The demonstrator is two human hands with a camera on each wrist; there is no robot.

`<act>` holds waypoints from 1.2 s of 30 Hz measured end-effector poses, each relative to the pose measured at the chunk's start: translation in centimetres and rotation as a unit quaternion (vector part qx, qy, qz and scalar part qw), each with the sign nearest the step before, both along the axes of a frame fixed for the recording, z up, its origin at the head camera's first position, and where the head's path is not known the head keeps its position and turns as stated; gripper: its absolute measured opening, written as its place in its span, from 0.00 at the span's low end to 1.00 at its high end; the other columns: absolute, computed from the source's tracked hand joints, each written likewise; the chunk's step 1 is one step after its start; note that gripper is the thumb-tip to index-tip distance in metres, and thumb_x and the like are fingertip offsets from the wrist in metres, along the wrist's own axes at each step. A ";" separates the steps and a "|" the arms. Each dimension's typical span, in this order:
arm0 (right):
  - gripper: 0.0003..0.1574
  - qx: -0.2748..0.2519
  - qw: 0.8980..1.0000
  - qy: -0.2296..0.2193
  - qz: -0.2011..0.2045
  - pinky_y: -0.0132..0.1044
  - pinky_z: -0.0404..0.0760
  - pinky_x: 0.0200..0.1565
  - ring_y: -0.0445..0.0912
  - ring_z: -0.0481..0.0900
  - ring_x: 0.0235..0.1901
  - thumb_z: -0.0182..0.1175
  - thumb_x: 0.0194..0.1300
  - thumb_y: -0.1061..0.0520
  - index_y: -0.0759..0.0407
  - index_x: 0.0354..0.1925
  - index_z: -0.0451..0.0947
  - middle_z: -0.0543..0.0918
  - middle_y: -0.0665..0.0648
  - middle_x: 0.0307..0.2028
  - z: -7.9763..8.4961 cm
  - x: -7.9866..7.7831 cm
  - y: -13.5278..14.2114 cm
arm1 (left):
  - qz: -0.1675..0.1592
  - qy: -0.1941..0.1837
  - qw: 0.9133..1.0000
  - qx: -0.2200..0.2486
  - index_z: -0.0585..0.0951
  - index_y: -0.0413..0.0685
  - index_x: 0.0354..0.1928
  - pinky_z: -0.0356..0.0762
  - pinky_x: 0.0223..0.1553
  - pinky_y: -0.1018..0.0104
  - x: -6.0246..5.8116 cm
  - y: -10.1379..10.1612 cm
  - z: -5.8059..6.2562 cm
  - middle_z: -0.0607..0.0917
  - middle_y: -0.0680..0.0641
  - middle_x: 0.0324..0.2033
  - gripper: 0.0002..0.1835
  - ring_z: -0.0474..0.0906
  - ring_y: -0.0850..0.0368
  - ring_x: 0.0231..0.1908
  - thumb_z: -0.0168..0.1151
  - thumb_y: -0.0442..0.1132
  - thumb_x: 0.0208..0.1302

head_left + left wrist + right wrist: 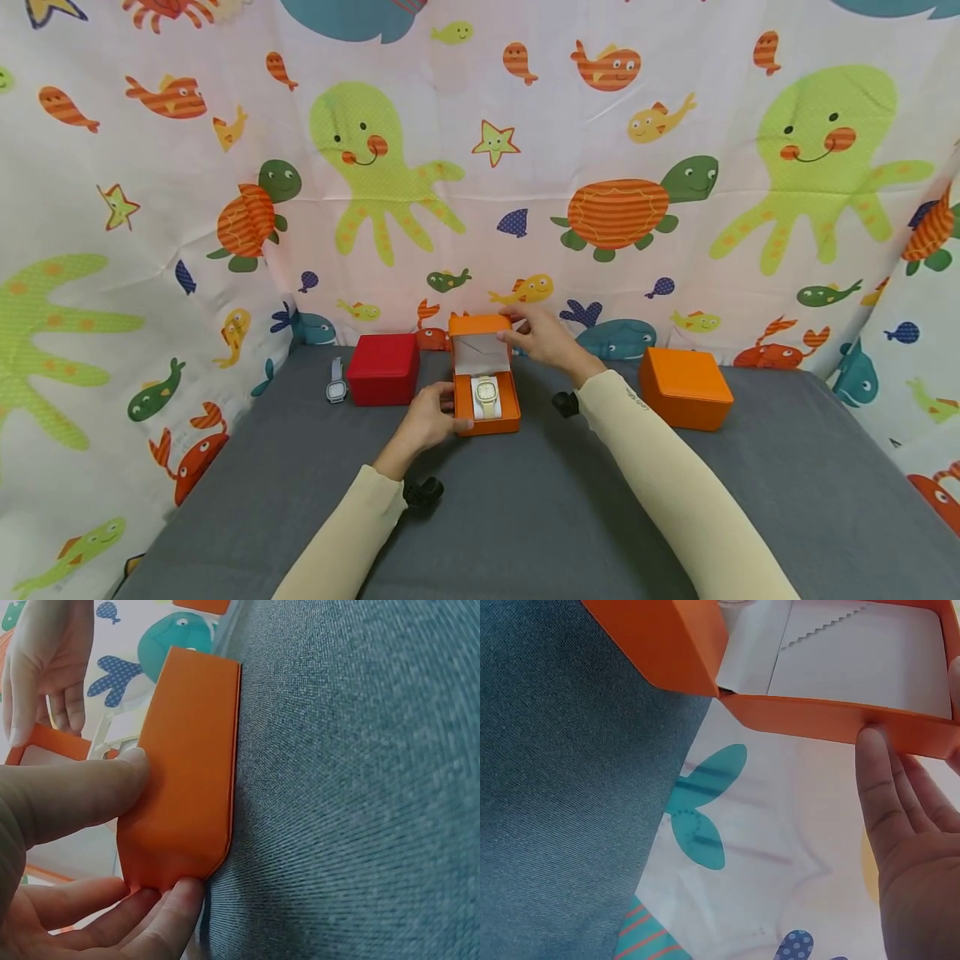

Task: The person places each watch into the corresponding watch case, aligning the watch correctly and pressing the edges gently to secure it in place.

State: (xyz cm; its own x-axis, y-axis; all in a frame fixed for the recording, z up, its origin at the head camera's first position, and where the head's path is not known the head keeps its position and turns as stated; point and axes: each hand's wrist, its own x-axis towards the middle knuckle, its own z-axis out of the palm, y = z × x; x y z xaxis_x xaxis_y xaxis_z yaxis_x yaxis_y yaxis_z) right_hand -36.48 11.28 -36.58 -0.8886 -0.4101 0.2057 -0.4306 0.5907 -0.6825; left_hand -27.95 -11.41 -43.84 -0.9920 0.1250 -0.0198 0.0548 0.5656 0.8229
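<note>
An orange watch box (497, 427) stands with its hinged lid (480, 326) raised, showing a pale lining (855, 660). Inside the base lies a gold-coloured wristwatch (487, 395) on a white cushion. My left hand (427, 419) grips the base at its left front corner; in the left wrist view the thumb (82, 791) lies on the front wall's upper edge and the fingers bend around the side. At the lid's right edge, my right hand (550, 337) holds the lid between thumb and fingers. Its fingers (881, 784) touch the lid's outer side in the right wrist view.
Left of the watch box stand a closed red box (384, 370) and a light-strapped wristwatch (337, 383) lying flat. A closed orange box (686, 388) is on the right. A printed cloth (450, 125) hangs behind the grey table (525, 533).
</note>
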 end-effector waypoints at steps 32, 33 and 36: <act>0.24 0.060 0.985 0.085 0.141 0.40 0.79 0.42 0.48 0.74 0.38 0.70 0.56 0.53 0.52 0.47 0.70 0.71 0.50 0.43 -3.0 5.1 1.8 | -0.025 -0.025 0.998 0.055 0.71 0.37 0.60 0.77 0.50 0.53 -0.6 -0.7 -0.6 0.78 0.41 0.54 0.36 0.76 0.47 0.50 0.75 0.33 0.48; 0.24 0.063 0.983 0.092 0.144 0.40 0.79 0.42 0.48 0.73 0.38 0.70 0.56 0.53 0.52 0.47 0.70 0.71 0.50 0.43 -3.2 5.2 1.8 | -0.026 -0.026 0.998 0.057 0.71 0.37 0.60 0.77 0.50 0.53 -0.6 -0.7 -0.6 0.78 0.41 0.54 0.36 0.76 0.47 0.50 0.75 0.33 0.48; 0.24 0.063 0.983 0.099 0.138 0.42 0.79 0.42 0.48 0.72 0.37 0.71 0.55 0.54 0.50 0.46 0.69 0.69 0.49 0.43 -3.6 5.4 1.7 | -0.028 -0.029 0.997 0.062 0.70 0.37 0.61 0.77 0.50 0.53 -0.7 -0.7 -0.6 0.77 0.41 0.54 0.36 0.76 0.47 0.50 0.75 0.33 0.48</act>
